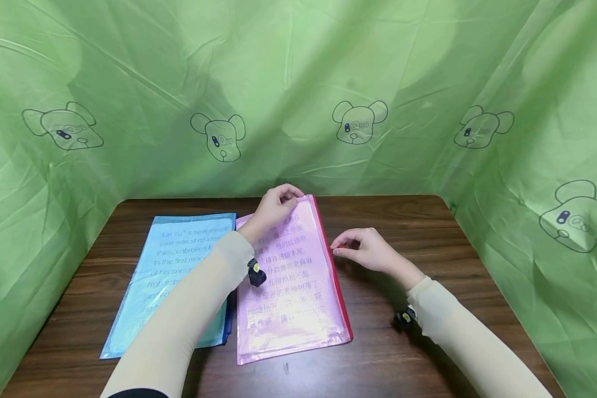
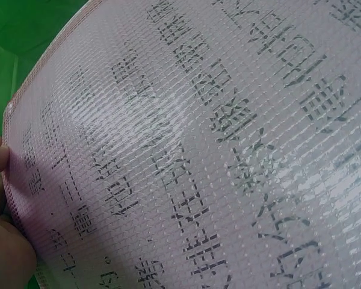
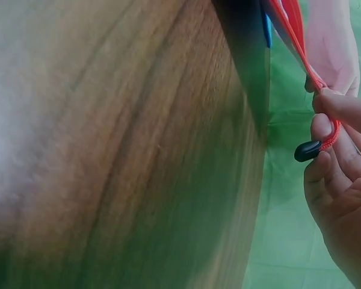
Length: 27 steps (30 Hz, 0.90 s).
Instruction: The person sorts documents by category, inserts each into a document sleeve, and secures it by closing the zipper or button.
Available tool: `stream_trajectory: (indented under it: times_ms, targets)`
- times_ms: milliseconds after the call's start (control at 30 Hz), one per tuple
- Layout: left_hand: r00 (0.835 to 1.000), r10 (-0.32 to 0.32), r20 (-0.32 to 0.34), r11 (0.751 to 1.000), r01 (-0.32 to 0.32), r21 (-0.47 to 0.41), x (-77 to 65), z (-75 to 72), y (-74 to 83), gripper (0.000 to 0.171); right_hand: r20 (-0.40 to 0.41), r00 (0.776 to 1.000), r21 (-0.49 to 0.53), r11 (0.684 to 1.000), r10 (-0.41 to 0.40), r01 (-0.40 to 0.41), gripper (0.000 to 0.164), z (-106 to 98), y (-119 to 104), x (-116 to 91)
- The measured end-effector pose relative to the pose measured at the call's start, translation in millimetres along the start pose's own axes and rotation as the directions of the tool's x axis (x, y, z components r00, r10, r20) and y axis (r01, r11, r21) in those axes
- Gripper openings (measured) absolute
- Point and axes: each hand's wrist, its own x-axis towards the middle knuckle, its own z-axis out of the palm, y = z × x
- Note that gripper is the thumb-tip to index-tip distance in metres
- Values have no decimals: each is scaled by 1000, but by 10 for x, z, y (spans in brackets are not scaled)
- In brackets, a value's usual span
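A pink mesh zipper document pouch [image 1: 293, 309] with printed text showing through has a red zipper edge along its right side. At its top edge, near the right corner, my left hand [image 1: 277, 205] grips the pouch; thumb and fingers show at the border in the left wrist view. My right hand [image 1: 365, 249] pinches the red cord zipper pull [image 3: 333, 137] beside the pouch's right edge. The pull's black end [image 3: 307, 151] sticks out between the fingers. In the right wrist view the left hand [image 3: 332, 45] appears behind the red edge.
A blue mesh document pouch [image 1: 179, 237] with English text lies left of the pink one, partly hidden under my left forearm. Both are on a dark wooden table [image 1: 403, 215]. Green cloth [image 1: 288, 83] with mouse-like drawings hangs behind and at both sides.
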Motion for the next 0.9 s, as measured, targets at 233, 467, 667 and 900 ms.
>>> stream_trajectory:
  times_ms: [233, 467, 667, 900]
  targets:
    - [1000, -20, -14, 1000, 20, -21, -19, -46, 38, 17, 30, 998, 26, 998, -59, 58, 12, -57, -113, -113]
    - [1000, -16, -21, 999, 15, -29, -24, -68, 41, 17, 31, 998, 29, 999, -46, 45, 10, -40, -107, -169]
    - [998, -24, -50, 998, 21, -57, -12, -115, 8, 17, 51, 999, 45, 999, -4, 2, 10, -20, -80, -254]
    - [996, -41, -85, 995, 32, -99, 3, -188, -11, 17, 87, 996, 90, 995, 23, -31, 8, -35, -99, -391]
